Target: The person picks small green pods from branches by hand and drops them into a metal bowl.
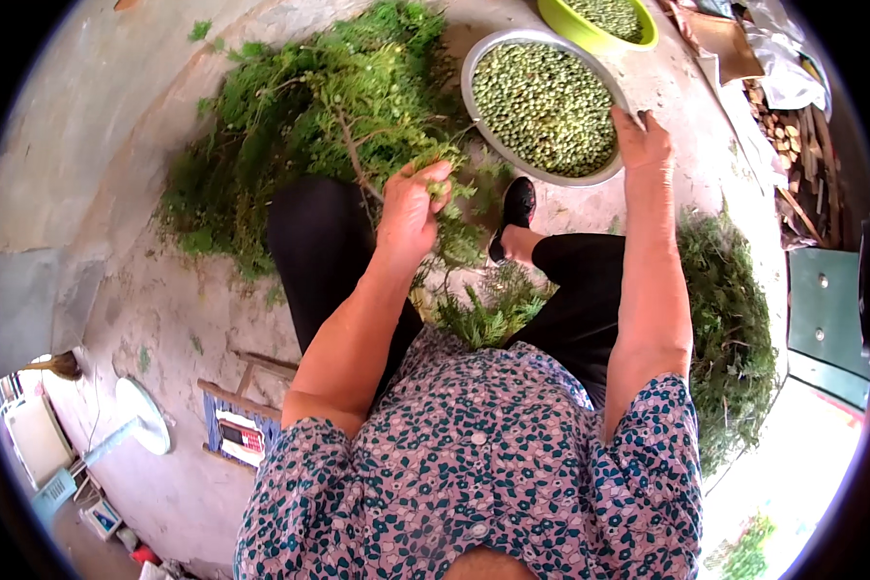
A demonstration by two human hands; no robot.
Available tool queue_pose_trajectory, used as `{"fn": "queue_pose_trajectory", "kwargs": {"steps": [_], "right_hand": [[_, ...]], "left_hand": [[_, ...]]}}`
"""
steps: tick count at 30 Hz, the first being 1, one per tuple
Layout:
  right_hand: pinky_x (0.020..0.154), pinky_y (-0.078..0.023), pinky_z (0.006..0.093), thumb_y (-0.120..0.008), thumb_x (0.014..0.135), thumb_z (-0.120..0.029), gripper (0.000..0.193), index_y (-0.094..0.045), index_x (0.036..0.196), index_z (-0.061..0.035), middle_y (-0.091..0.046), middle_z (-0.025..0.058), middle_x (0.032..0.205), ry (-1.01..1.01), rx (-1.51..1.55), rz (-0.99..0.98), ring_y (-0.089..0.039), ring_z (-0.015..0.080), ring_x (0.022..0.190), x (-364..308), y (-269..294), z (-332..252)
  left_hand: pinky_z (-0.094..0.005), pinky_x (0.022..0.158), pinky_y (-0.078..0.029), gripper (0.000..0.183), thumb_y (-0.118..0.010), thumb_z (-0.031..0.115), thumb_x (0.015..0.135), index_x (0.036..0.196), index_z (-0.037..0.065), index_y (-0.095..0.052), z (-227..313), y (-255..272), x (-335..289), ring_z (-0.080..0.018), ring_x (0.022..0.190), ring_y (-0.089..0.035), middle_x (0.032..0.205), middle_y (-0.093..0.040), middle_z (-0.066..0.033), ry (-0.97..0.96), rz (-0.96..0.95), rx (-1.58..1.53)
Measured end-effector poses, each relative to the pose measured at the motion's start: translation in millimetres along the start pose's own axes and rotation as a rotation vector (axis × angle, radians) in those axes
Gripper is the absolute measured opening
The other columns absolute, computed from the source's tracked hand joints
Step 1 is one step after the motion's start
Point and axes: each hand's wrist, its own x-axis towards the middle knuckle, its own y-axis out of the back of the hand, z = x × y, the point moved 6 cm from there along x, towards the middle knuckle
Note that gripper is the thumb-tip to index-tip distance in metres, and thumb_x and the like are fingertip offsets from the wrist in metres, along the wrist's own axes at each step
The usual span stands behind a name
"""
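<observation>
My left hand [416, 205] is closed around a leafy green branch [348, 145] in front of my left knee. The branch's woody stem runs up into a big heap of feathery green branches [261, 126] on the floor at the left. At the far right, my right hand [642, 143] grips the rim of a round metal basin [604, 174], its fingertips partly hidden. Small round green berries [546, 106] fill the basin. Between my legs lies another leafy green sprig [488, 304].
A yellow-green basin [599, 37] of similar berries stands behind the metal one. More cut branches [725, 329] are piled at my right. Stacked firewood [812, 164] and a green cabinet [829, 309] stand farther right. A small stool [242, 425] and a fan [143, 416] are at the left.
</observation>
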Motion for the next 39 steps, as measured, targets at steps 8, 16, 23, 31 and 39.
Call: {"fn": "queue_pose_trajectory", "kwargs": {"steps": [8, 16, 23, 31, 39], "right_hand": [[0.06, -0.046, 0.0199, -0.062, 0.075, -0.002, 0.023, -0.061, 0.097, -0.0062, -0.059, 0.0027, 0.077, 0.063, -1.032, -0.723, -0.054, 0.0106, 0.066, -183.4, -92.1, 94.0], [0.057, -0.042, 0.019, -0.065, 0.072, -0.002, 0.02, -0.063, 0.092, -0.0028, -0.059, 0.0027, 0.078, 0.183, -0.937, -0.774, -0.051, 0.0098, 0.067, -200.4, -89.0, 133.8], [0.051, -0.044, 0.0228, -0.049, 0.086, -0.008, 0.014, -0.054, 0.089, 0.0045, -0.055, 0.0094, 0.072, -0.436, -0.362, -0.348, -0.051, 0.0146, 0.058, -144.6, -64.3, 111.2], [0.085, -0.05, 0.0385, -0.033, 0.091, -0.006, 0.032, -0.023, 0.117, 0.0097, -0.044, 0.0325, 0.11, -0.16, -0.009, -0.055, -0.051, 0.0393, 0.1, -36.6, -18.0, 38.6], [0.073, -0.05, 0.0319, -0.062, 0.078, -0.021, 0.045, -0.049, 0.111, 0.0057, -0.059, 0.0165, 0.094, -0.462, -0.985, -0.811, -0.057, 0.0197, 0.085, -182.9, -34.6, 114.2]], "left_hand": [[-0.021, 0.053, -0.039, 0.008, -0.057, 0.005, 0.079, 0.084, 0.001, -0.054, 6.3, -1.1, -3.4, -0.0093, 0.051, -0.044, 0.068, -0.052, -0.001, -0.036, 0.072, 0.051], [-0.0235, 0.048, -0.044, 0.011, -0.056, 0.003, 0.077, 0.086, -0.002, -0.055, 6.8, -6.4, -10.3, -0.0121, 0.055, -0.054, 0.069, -0.056, -0.0059, -0.021, 0.036, 0.034], [-0.0266, 0.052, -0.043, 0.009, -0.056, 0.01, 0.08, 0.085, 0.003, -0.053, 13.8, 0.4, -7.4, -0.0051, 0.039, -0.034, 0.052, -0.04, 0.0049, 0.046, 0.049, 0.135], [-0.0282, 0.06, -0.041, 0.011, -0.045, 0.012, 0.085, 0.077, 0.004, -0.047, 20.4, 11.0, 0.6, -0.0083, 0.038, -0.021, 0.042, -0.026, 0.0051, 0.06, -0.016, -0.161], [-0.0288, 0.062, -0.039, 0.014, -0.041, 0.014, 0.087, 0.075, 0.006, -0.045, 26.5, 20.0, 2.6, -0.0087, 0.038, -0.021, 0.042, -0.025, 0.0058, -0.019, 0.015, -0.197]]}}
